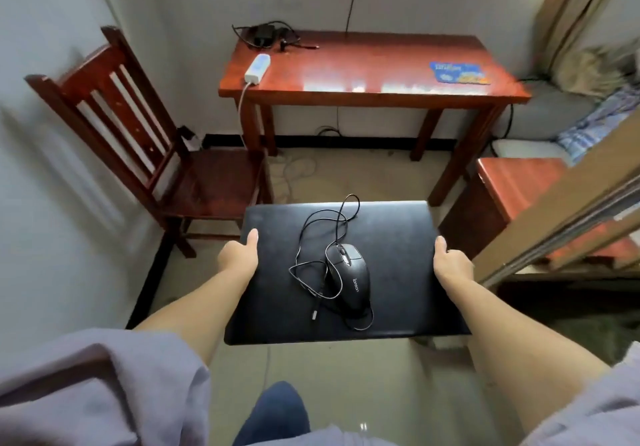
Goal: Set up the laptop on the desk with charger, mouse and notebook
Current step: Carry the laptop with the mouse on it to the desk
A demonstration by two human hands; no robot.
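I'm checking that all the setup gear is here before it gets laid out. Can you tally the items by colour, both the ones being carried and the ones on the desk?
Black: 3 (closed black laptop, black wired mouse lying on it, black charger with tangled cable)
White: 1 (white power strip)
Blue: 1 (blue printed mouse pad)
Total: 5
No notebook visible.

Surface point(363, 64) centre bare. Obstacles: charger point(265, 35) tangle at far-left corner, white power strip point(257, 68) near left edge, mouse pad point(460, 72) right. Chair point(145, 154) stands left of approach; floor between open.
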